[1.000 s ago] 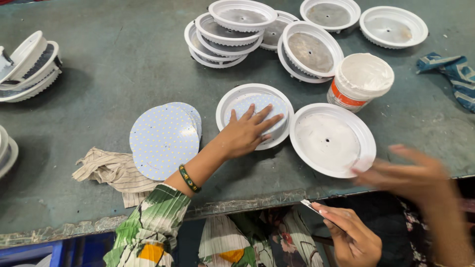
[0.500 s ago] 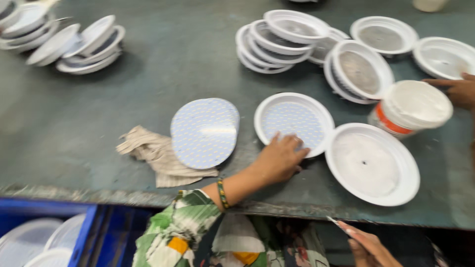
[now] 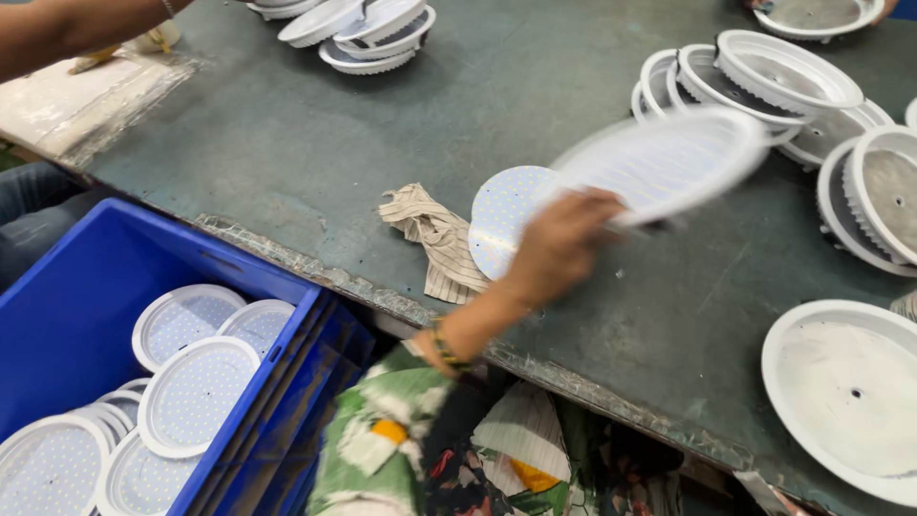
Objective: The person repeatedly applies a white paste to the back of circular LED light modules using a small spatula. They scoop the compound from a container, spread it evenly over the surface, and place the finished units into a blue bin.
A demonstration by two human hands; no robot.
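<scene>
My left hand (image 3: 559, 244) grips the near rim of a white round lamp housing (image 3: 669, 162) with a dotted LED plate in it. The housing is tilted and lifted off the green table (image 3: 287, 143), and it is blurred by motion. Just below it, a stack of round dotted LED plates (image 3: 501, 215) lies on the table beside a crumpled striped cloth (image 3: 435, 239). My right hand is out of view.
A blue crate (image 3: 86, 287) at the lower left holds several housings with LED plates (image 3: 196, 392). An empty white housing (image 3: 845, 392) lies at the right. Stacks of housings (image 3: 783, 76) stand at the back right, with a second stack of housings (image 3: 377, 29) at the back. Another person's arm (image 3: 67, 33) reaches in at the top left.
My left hand has closed on the housing it rested on and lifted it off the table. The view has swung left, bringing the blue crate in. The right hand has left the view.
</scene>
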